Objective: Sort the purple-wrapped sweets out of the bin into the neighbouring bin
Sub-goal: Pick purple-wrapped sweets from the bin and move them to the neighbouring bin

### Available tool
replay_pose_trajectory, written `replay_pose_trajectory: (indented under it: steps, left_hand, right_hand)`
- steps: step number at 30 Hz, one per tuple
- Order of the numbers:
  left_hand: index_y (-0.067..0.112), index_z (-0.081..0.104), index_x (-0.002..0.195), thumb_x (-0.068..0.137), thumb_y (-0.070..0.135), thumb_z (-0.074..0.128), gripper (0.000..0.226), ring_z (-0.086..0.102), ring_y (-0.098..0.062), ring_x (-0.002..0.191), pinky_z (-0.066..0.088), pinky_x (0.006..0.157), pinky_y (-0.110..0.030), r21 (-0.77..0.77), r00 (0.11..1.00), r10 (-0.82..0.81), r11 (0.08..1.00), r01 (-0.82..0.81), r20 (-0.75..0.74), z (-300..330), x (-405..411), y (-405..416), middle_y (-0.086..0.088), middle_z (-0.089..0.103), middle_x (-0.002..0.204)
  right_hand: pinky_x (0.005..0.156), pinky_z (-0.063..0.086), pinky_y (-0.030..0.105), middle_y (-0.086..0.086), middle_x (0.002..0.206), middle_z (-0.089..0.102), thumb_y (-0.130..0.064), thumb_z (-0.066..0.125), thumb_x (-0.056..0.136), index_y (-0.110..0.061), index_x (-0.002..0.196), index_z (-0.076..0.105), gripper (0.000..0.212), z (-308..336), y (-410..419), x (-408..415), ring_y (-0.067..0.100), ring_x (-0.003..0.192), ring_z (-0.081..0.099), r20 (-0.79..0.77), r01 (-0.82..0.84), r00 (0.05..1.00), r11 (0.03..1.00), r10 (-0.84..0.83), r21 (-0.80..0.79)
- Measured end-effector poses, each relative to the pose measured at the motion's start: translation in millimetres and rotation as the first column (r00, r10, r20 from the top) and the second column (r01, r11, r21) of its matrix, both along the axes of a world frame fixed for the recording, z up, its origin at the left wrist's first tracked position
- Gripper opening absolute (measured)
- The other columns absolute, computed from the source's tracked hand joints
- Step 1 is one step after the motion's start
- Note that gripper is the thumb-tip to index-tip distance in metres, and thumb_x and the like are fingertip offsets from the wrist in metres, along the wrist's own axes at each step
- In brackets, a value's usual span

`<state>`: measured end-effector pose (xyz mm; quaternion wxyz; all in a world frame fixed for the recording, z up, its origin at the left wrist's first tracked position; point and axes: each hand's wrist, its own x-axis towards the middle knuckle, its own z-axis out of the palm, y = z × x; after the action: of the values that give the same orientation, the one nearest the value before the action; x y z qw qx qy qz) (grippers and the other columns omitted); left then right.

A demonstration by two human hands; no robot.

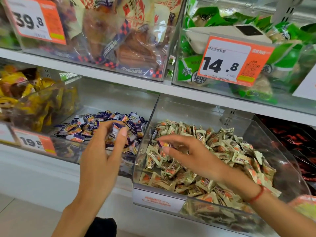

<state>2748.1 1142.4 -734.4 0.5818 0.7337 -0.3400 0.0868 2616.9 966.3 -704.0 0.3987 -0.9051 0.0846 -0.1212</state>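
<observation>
Two clear bins sit side by side on the lower shelf. The right bin holds a heap of cream-wrapped sweets. The left bin holds purple-wrapped sweets. My left hand hovers over the left bin and pinches one purple-wrapped sweet between thumb and fingers. My right hand reaches over the front left part of the right bin and pinches another purple-wrapped sweet at its fingertips, just above the cream ones.
A bin of yellow packets stands to the left, dark red packets to the right. The shelf above carries bins of brown snack bags and green packets, with price tags 39.8, 14.8 and 19.8.
</observation>
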Motion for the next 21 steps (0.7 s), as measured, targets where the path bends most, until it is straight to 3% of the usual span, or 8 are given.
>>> replay_pose_trajectory:
  steps: [2,6,10,13,15,17,19,21]
  left_hand:
    - [0.039,0.05,0.114,0.094,0.058,0.039,0.03,0.053,0.0,0.092,0.041,0.074,-0.026,0.018,0.995,0.064,0.998,-0.065,0.077,3,17,7,0.015,0.06,0.102]
    - [0.023,0.055,0.128,0.095,0.039,0.048,0.037,0.05,-0.025,0.095,0.041,0.075,-0.04,0.266,0.901,0.136,0.928,-0.261,0.411,13,62,5,-0.003,0.063,0.106]
    - [0.021,0.058,0.128,0.094,0.028,0.053,0.035,0.052,-0.034,0.099,0.044,0.078,-0.045,0.485,0.83,0.0,0.812,-0.325,0.557,16,94,-7,-0.01,0.064,0.11]
    - [0.019,0.059,0.128,0.095,0.028,0.053,0.035,0.052,-0.032,0.109,0.044,0.088,-0.047,0.57,0.843,-0.099,0.778,-0.266,0.529,17,95,-14,-0.008,0.063,0.12]
    - [0.019,0.059,0.127,0.098,0.034,0.046,0.036,0.049,-0.026,0.117,0.039,0.096,-0.044,0.506,0.882,-0.102,0.846,-0.167,0.461,20,78,-13,-0.002,0.059,0.127]
    - [0.025,0.055,0.131,0.099,0.045,0.035,0.043,0.045,-0.015,0.122,0.035,0.1,-0.034,0.408,0.939,-0.121,0.913,-0.022,0.322,25,49,-11,0.009,0.054,0.131]
    - [0.034,0.045,0.138,0.098,0.052,0.031,0.046,0.042,-0.005,0.124,0.036,0.1,-0.028,0.396,0.962,-0.206,0.911,0.12,0.182,26,20,-15,0.022,0.044,0.133]
    - [0.04,0.03,0.145,0.095,0.05,0.031,0.051,0.037,0.0,0.129,0.036,0.104,-0.029,0.457,0.948,-0.301,0.861,0.224,0.101,18,1,-21,0.028,0.03,0.139]
  right_hand:
    - [0.09,0.049,0.023,-0.016,0.114,0.063,-0.031,0.058,0.092,-0.037,0.125,0.06,0.033,2,12,12,-0.001,0.101,0.057,0.141,0.061,0.988,0.998,-0.056,-0.032]
    - [0.07,0.04,0.019,-0.004,0.092,0.056,-0.023,0.06,0.094,-0.03,0.127,0.06,0.034,5,31,59,0.005,0.077,0.046,0.25,0.122,0.966,0.961,-0.058,-0.249]
    - [0.088,0.04,0.033,0.002,0.109,0.064,-0.026,0.058,0.094,-0.029,0.13,0.058,0.036,15,26,99,0.019,0.103,0.049,0.215,0.205,0.97,0.854,-0.112,-0.478]
    - [0.098,0.038,0.037,0.001,0.119,0.065,-0.027,0.059,0.094,-0.03,0.129,0.059,0.035,24,11,97,0.022,0.115,0.049,0.116,0.151,0.987,0.868,-0.109,-0.474]
    - [0.096,0.038,0.032,-0.002,0.12,0.065,-0.022,0.056,0.095,-0.031,0.123,0.063,0.029,26,-4,78,0.018,0.115,0.052,0.158,0.2,0.977,0.869,-0.143,-0.453]
    - [0.096,0.045,0.039,-0.004,0.116,0.066,-0.018,0.053,0.097,-0.032,0.116,0.066,0.027,23,-25,52,0.017,0.112,0.055,0.166,0.254,0.966,0.856,-0.199,-0.451]
    - [0.093,0.049,0.045,-0.006,0.116,0.066,-0.017,0.051,0.097,-0.03,0.112,0.066,0.025,19,-47,26,0.016,0.106,0.06,0.044,0.24,0.967,0.848,-0.25,-0.472]
    - [0.106,0.04,0.045,-0.009,0.128,0.06,-0.023,0.052,0.097,-0.029,0.119,0.063,0.024,9,-59,7,0.013,0.115,0.057,-0.169,0.137,0.952,0.849,-0.255,-0.51]
